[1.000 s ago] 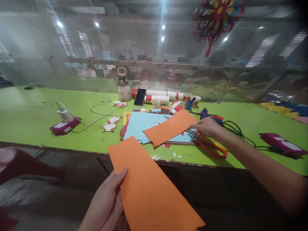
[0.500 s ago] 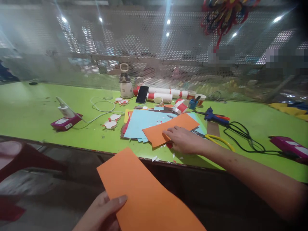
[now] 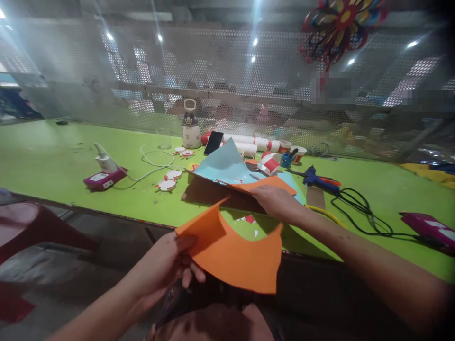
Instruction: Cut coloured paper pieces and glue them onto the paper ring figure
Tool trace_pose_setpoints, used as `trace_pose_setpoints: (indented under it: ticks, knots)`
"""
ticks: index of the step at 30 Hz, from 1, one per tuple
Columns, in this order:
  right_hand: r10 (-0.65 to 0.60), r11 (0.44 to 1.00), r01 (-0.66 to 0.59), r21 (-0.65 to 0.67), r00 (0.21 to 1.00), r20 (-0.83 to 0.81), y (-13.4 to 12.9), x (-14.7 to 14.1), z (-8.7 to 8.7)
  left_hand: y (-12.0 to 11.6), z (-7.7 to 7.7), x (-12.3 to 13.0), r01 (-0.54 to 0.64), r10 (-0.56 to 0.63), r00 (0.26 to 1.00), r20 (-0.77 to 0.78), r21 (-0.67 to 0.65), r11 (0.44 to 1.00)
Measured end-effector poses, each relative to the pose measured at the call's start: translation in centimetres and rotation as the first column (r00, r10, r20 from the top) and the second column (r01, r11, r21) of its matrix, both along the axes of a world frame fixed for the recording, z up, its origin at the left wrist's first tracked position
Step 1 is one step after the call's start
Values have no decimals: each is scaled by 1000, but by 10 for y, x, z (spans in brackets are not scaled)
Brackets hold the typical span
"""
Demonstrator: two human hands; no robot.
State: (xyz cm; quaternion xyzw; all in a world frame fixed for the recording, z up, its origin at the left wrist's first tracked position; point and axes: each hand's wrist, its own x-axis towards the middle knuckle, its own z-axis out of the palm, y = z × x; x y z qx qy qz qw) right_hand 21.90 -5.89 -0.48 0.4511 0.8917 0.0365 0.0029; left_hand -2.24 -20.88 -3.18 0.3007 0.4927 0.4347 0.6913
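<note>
An orange sheet (image 3: 234, 260), bent into a curve, is pinched in my left hand (image 3: 177, 260) in front of the table's front edge. My right hand (image 3: 275, 201) grips the near edge of the paper pile on the green table, its fingertips partly hidden. A second orange piece (image 3: 280, 183) lies beneath that hand, on light blue sheets (image 3: 227, 163). The blue sheets bulge upward and the pile's front edge is raised, with dark brown paper (image 3: 213, 192) showing underneath. Small red and white scraps (image 3: 250, 219) lie on the table nearby.
A blue glue gun (image 3: 316, 180) with a black cable lies right of the pile. Behind stand a phone (image 3: 213, 143), a bottle (image 3: 191, 132) and paper cups (image 3: 297, 154). Purple power strips (image 3: 104, 179) lie left and right. A red stool (image 3: 42, 227) stands at lower left.
The orange sheet in my left hand has swung up and right and now curls. My right hand has lifted the front of the paper pile, so the blue sheets buckle.
</note>
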Motion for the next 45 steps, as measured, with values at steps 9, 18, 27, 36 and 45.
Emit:
trace_pose_setpoints:
  ticks: [9, 18, 27, 36, 45]
  knots:
    - [36, 999, -32, 39, 995, -91, 3, 6, 13, 24, 2, -4, -186, 188, 980, 63, -40, 982]
    - [31, 999, -27, 42, 995, -97, 4, 7, 14, 54, 11, 4, -278, 283, 958, 39, -95, 956]
    - [37, 999, -34, 37, 995, -88, 4, 7, 10, 97, 20, -6, -307, 324, 932, 163, -119, 944]
    - [40, 999, -39, 29, 999, -37, 5, 5, 10, 119, 1, 30, -319, 336, 917, 217, -110, 941]
    - [61, 993, -64, 94, 998, 34, 2, 0, -4, 135, -8, 61, -259, 241, 926, 291, 24, 966]
